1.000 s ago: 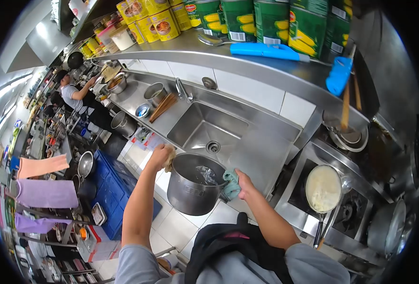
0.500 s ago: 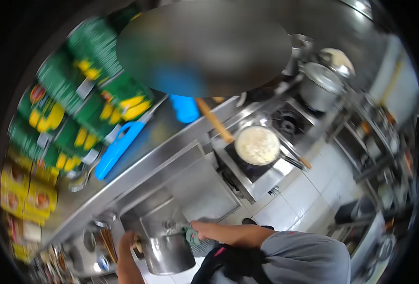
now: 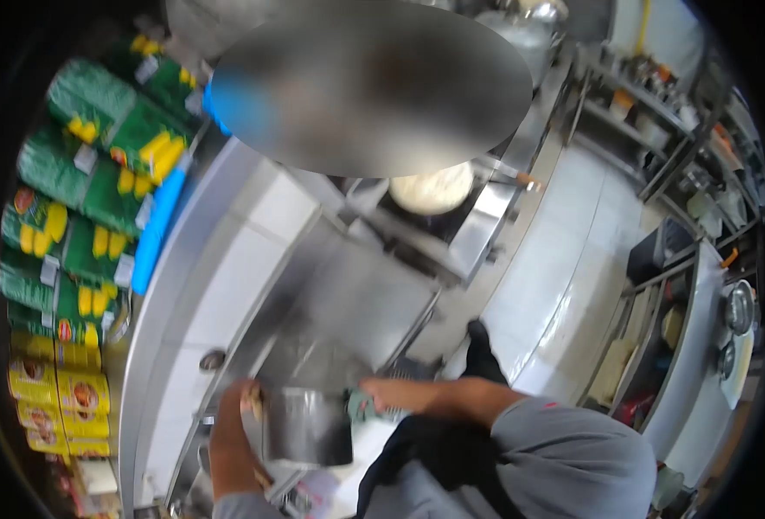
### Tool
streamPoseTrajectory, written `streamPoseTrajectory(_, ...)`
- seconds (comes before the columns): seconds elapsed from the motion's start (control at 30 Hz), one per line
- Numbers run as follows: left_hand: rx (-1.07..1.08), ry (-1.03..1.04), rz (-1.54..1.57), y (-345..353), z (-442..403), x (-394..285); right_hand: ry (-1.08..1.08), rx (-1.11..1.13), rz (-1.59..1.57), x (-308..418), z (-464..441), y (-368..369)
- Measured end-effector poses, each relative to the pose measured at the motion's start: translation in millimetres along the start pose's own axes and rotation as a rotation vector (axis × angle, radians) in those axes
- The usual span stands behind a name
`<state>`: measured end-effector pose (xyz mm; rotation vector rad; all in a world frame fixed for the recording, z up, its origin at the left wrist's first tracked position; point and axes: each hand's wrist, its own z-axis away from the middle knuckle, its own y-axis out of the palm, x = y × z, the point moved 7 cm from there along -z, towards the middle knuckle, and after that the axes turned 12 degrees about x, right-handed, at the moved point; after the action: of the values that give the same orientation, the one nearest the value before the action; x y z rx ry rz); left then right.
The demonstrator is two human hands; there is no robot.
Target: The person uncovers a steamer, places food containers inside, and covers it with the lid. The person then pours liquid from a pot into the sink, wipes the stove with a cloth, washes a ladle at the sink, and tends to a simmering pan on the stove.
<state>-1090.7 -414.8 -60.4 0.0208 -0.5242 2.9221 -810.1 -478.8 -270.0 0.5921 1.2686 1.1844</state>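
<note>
A deep stainless-steel pot (image 3: 309,428) is between my two hands in front of my body, at the lower middle of the view. My left hand (image 3: 249,394) is closed at the pot's left side, with a bit of beige cloth by its fingers. On the other side, my right hand (image 3: 377,394) grips the pot through a green cloth (image 3: 361,406). What the pot holds cannot be made out. Just beyond it lies a steel sink and drainboard (image 3: 361,298), blurred by motion.
A pan of pale, creamy food (image 3: 432,190) sits on the stove (image 3: 477,229). Green packages (image 3: 88,186) and yellow packages (image 3: 80,389) are stacked at left, near a blue-handled tool (image 3: 159,229). Steel shelves (image 3: 633,112) stand along the right. A tiled floor (image 3: 555,251) runs between.
The view has turned and shifted, so the stove sits higher and more floor shows at right. Both hands still hold the pot, which appears higher in the view.
</note>
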Motion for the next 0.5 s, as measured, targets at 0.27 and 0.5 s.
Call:
streamPoseTrajectory(0.27, -0.033, 0.113, 0.313, -15, 27, 32, -0.060, -0.027, 0.147, -40, 14, 49)
streamPoseTrajectory(0.5, -0.314, -0.139, 0.072, -26, 115, 2, -0.311, 0.192, 0.590, -33, 92, 122)
